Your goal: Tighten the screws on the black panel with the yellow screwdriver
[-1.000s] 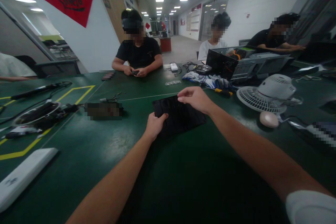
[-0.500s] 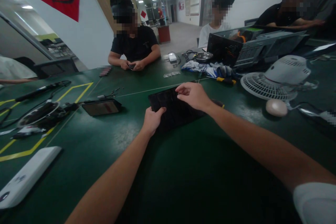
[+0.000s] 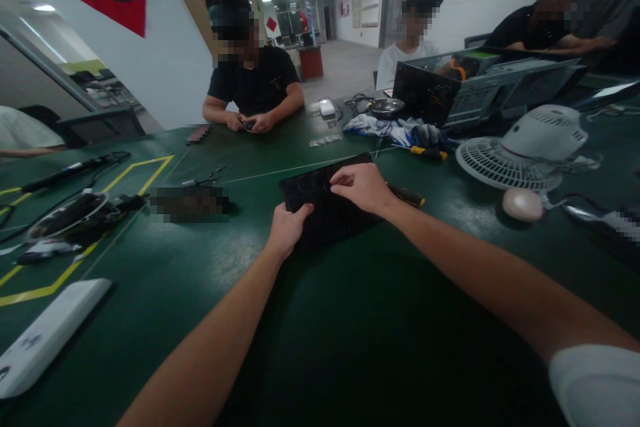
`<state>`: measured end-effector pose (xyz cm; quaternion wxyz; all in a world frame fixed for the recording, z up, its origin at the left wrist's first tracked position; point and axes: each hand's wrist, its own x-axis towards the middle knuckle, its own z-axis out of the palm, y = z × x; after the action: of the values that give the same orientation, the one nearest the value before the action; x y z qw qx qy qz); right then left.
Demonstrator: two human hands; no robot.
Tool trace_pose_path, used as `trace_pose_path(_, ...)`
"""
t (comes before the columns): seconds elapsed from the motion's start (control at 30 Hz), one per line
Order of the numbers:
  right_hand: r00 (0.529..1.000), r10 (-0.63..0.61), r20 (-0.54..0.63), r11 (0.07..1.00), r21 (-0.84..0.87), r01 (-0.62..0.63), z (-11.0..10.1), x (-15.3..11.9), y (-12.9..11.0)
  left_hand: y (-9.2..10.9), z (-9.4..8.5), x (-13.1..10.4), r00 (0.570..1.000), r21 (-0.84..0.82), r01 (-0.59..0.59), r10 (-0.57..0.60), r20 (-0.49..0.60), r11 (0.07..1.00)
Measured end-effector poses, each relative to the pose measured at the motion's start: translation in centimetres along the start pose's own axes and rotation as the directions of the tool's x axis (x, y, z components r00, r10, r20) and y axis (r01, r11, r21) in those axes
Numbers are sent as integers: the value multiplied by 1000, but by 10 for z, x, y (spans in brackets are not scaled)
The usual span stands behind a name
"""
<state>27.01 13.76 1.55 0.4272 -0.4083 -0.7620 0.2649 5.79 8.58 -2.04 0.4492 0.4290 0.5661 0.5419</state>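
Note:
A flat black case (image 3: 320,220), which looks like an open wallet with panels or slots, is in front of me above the green table (image 3: 310,347). My left hand (image 3: 290,227) is closed on its left edge, the thumb lying on the upper face. Over its upper right part, my right hand (image 3: 360,188) is closed with thumb and fingertips together. Whether something small is between those fingertips I cannot make out. A screwdriver with a yellow and black handle (image 3: 407,195) lies just right of the case, partly hidden by my right hand and wrist.
On the right stand a white fan (image 3: 510,163), a rounded pale object (image 3: 523,204) and an open computer case (image 3: 495,93). Gloves (image 3: 395,128) and another screwdriver (image 3: 429,153) lie further back. At left are cables (image 3: 70,213) and a white device (image 3: 55,333). Several people sit around.
The view has shifted slightly. My right hand has moved a little over the black case, its fingertips still together, and more of the nearby screwdriver shows. My left hand keeps its hold.

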Motion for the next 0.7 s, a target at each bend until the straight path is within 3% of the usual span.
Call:
trace_pose_path(0.3,999,54,-2,997,-60,-54,0,-1,-2,-4,-2,3,1000,-22,3,-3,13,1000)
trace_pose_path(0.47,995,80,-62,993,-84,-85,-2,2,-6,-6,-4,4,1000,-12,-10,10,10,1000)
trace_pose_path(0.57,996,31,-82,993,-115,-41,-28,-1,-14,-7,-4,4,1000,-5,-14,14,21,1000)
trace_pose_path(0.7,973,-3,-229,976,-214,-47,-83,-32,-3,-7,-3,3,1000,-29,-4,5,17,1000)
